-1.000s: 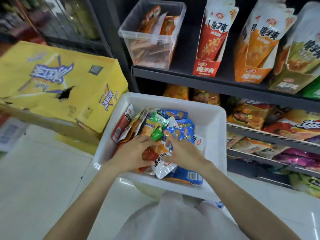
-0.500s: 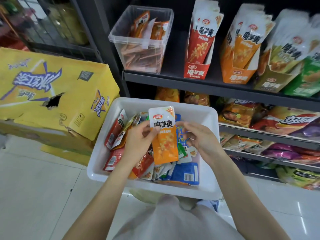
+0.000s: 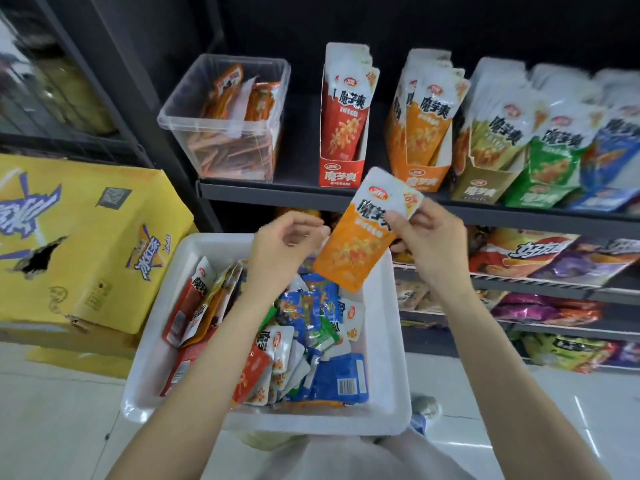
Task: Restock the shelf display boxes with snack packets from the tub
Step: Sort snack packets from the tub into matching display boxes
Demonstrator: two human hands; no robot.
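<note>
My right hand (image 3: 429, 244) pinches an orange snack packet (image 3: 360, 237) near its white top, holding it tilted above the far edge of the white tub (image 3: 384, 403). My left hand (image 3: 284, 247) hovers beside the packet with loosely curled fingers and holds nothing. The tub holds several mixed red, orange, blue and green packets (image 3: 304, 327). On the dark shelf stand a red display box (image 3: 341, 147), an orange display box (image 3: 422, 147), then olive (image 3: 485, 178), green (image 3: 543, 174) and blue boxes, each with upright packets.
A clear plastic bin (image 3: 228, 119) with orange packets sits left of the red box. A yellow carton (image 3: 79, 237) lies left of the tub. Lower shelves (image 3: 554, 282) at right carry bagged snacks. White tiled floor (image 3: 52, 427) spreads below.
The orange packet passed from my left hand to my right and rose from over the tub toward the shelf. My left hand let go. The view tilted upward.
</note>
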